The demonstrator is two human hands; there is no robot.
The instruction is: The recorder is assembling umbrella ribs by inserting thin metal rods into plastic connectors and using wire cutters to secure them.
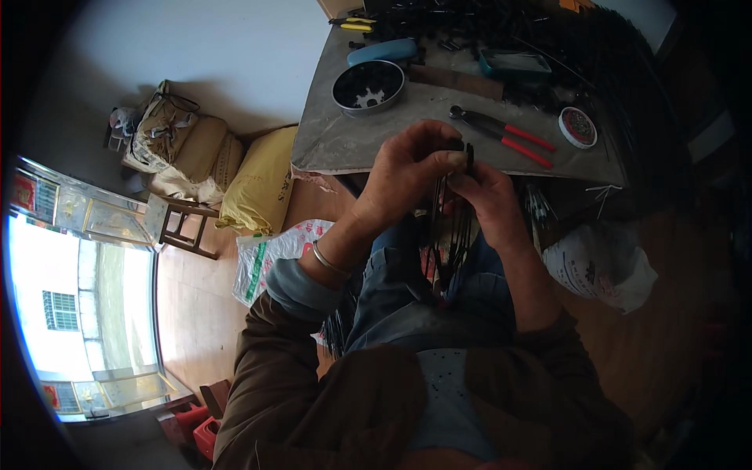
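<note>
Above the table's near edge my two hands meet. My left hand [403, 164], with a bangle at its wrist, is closed in a pinch at a small black piece [469, 157]. Close by, my right hand [493, 205] has its fingers closed round the upper part of a bundle of thin black rods [450, 249]. The rods hang down between my knees. Whether the black piece is joined to one of the rods is hidden by my fingers.
On the grey table [321, 133] lie red-handled pincers [509, 139], a metal bowl [345, 103] of black parts, a blue case [384, 52], a round tub [578, 127] and a green box [515, 66]. Yellow sacks [262, 180] stand left; a white plastic bag [599, 266] lies right.
</note>
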